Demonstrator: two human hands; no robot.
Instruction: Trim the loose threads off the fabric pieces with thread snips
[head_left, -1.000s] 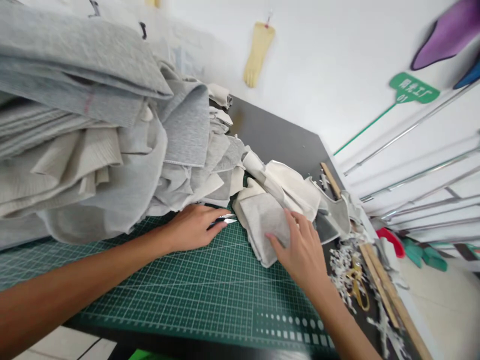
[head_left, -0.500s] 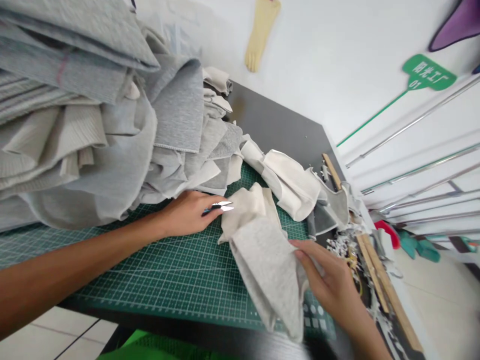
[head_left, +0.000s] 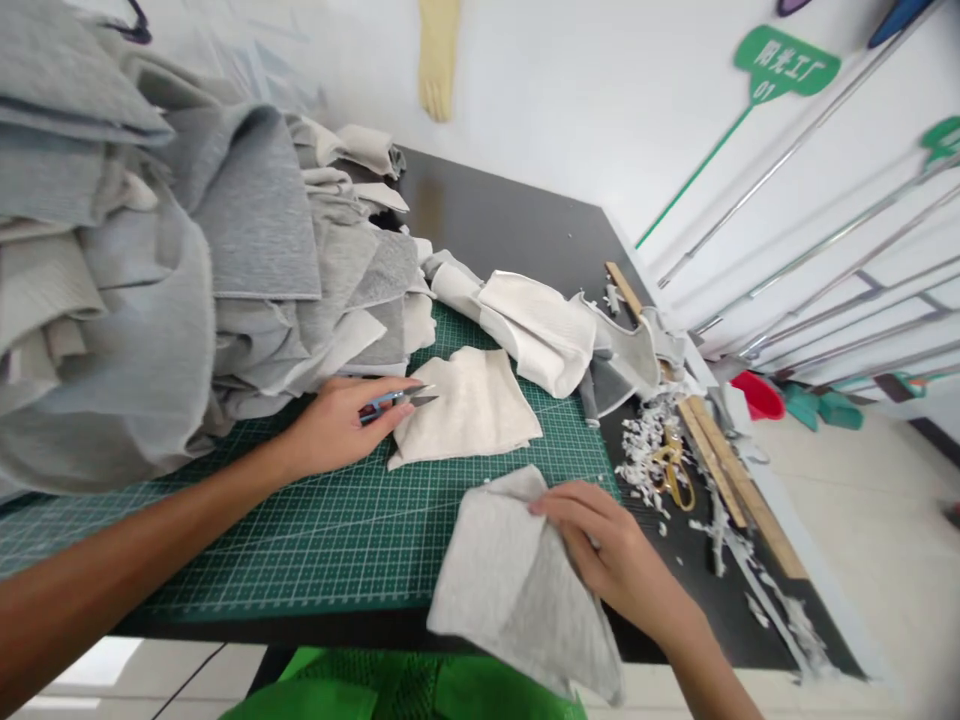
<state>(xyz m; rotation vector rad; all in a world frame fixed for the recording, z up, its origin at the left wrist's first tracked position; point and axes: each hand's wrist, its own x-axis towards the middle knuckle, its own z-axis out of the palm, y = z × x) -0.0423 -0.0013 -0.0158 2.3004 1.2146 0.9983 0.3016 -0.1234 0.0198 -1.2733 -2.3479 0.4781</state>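
Observation:
My left hand point(head_left: 349, 420) is closed around a pair of small blue thread snips point(head_left: 394, 400), their blades pointing right over a cream fabric piece point(head_left: 472, 405). That cream piece lies nearly flat on the green cutting mat point(head_left: 300, 540). Between the thumb and fingers of my right hand point(head_left: 600, 535) is the upper edge of a light grey fabric piece point(head_left: 517, 580). It hangs folded over the mat's front edge, its lower end past the table edge.
A tall heap of grey fabric pieces point(head_left: 262, 210) fills the left side. White fabric pieces point(head_left: 540, 325) lie behind the cream one. At right are gold-handled scissors point(head_left: 679, 480), fabric scraps point(head_left: 645, 440) and wooden strips point(head_left: 735, 480). Poles point(head_left: 795, 135) lean on the wall.
My right hand has drawn the grey piece toward me, off the cream piece, which now lies uncovered and flatter. The snips stay in my left hand. The whole view has shifted rightward.

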